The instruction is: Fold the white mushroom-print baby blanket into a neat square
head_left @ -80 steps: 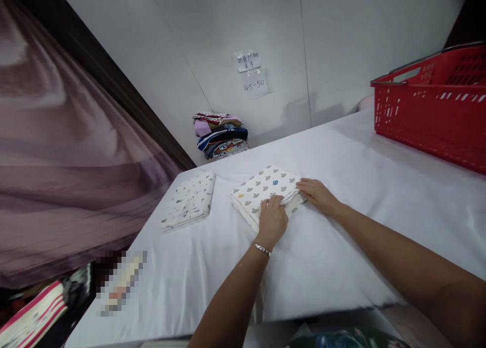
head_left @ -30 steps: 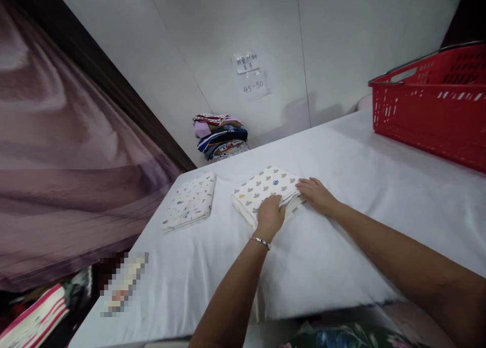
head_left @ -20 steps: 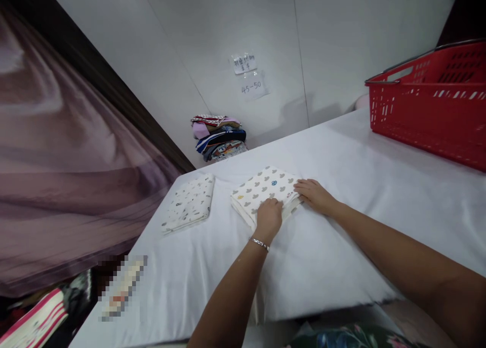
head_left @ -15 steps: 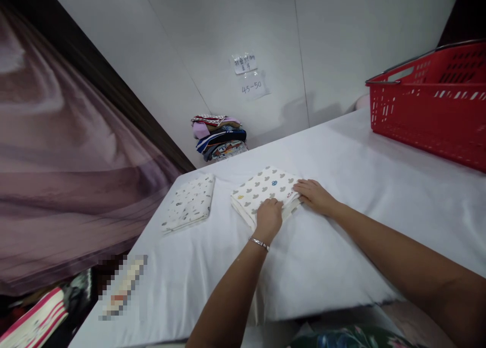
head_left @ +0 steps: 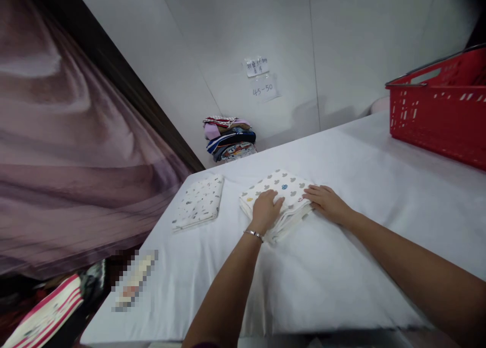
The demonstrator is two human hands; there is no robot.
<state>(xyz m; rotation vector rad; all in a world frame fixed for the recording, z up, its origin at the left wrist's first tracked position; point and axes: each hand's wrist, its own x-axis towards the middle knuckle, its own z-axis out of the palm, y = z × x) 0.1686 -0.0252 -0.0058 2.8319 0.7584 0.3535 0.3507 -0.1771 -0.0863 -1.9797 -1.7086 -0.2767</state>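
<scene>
A folded white cloth printed with grey shapes [head_left: 279, 187] lies on the white-covered table [head_left: 360, 186]. My left hand [head_left: 266, 209], a bracelet on its wrist, rests flat on the cloth's near left part with fingers stretched out. At the cloth's right edge my right hand [head_left: 327, 202] lies flat too, fingers extended and touching the fabric. Neither hand grips anything.
A second folded white cloth with small prints [head_left: 200, 203] lies to the left. A stack of folded coloured clothes [head_left: 229, 137] stands by the wall under a paper note [head_left: 257, 67]. A red plastic basket [head_left: 440, 107] sits at the far right. A purple curtain [head_left: 56, 150] hangs left.
My left hand has slid forward from the cloth's near edge onto its top and flattened. The view has shifted slightly left. The right hand stays at the cloth's right edge.
</scene>
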